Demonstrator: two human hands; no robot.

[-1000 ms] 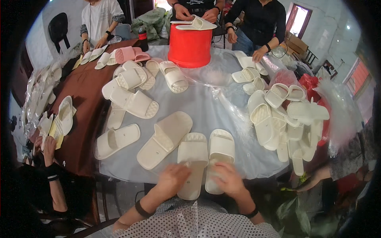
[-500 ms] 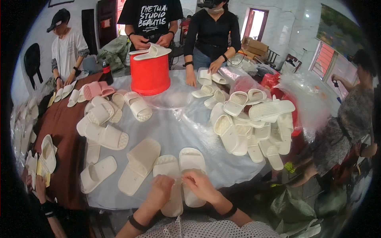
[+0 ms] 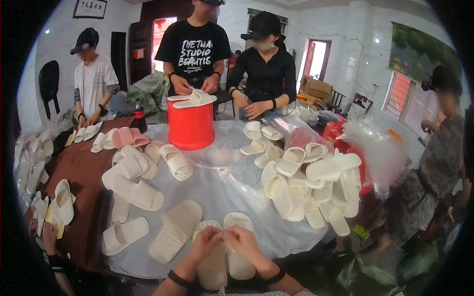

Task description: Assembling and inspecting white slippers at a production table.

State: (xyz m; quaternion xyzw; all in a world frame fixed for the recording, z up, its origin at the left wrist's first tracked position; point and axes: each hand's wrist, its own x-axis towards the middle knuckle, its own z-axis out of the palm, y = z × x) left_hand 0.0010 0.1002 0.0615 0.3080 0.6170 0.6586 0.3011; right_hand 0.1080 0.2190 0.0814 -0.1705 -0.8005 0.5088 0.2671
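Two cream slide slippers lie side by side at the near edge of the table, the left slipper (image 3: 212,274) and the right slipper (image 3: 239,222). Over them, my left hand (image 3: 206,241) and my right hand (image 3: 242,242) meet almost fingertip to fingertip. Both are closed in a pinch; whatever is between the fingers, if anything, is too small to make out. My hands cover the middle of the pair. Just left of them rests a slightly darker beige slipper (image 3: 177,229), and beyond that a white slipper (image 3: 126,236).
A heap of cream slippers (image 3: 291,197) covers the table's right side. More slippers (image 3: 140,192) lie at left, with a pink pair (image 3: 129,137) behind. A red bucket (image 3: 191,128) stands at the back. Several people work around the table; someone's hand (image 3: 49,234) shows at far left.
My hands have come closer together, fingertips nearly touching. The view has tilted up. Across the table, the person in the black long-sleeved top has drawn their hands back from the slippers.
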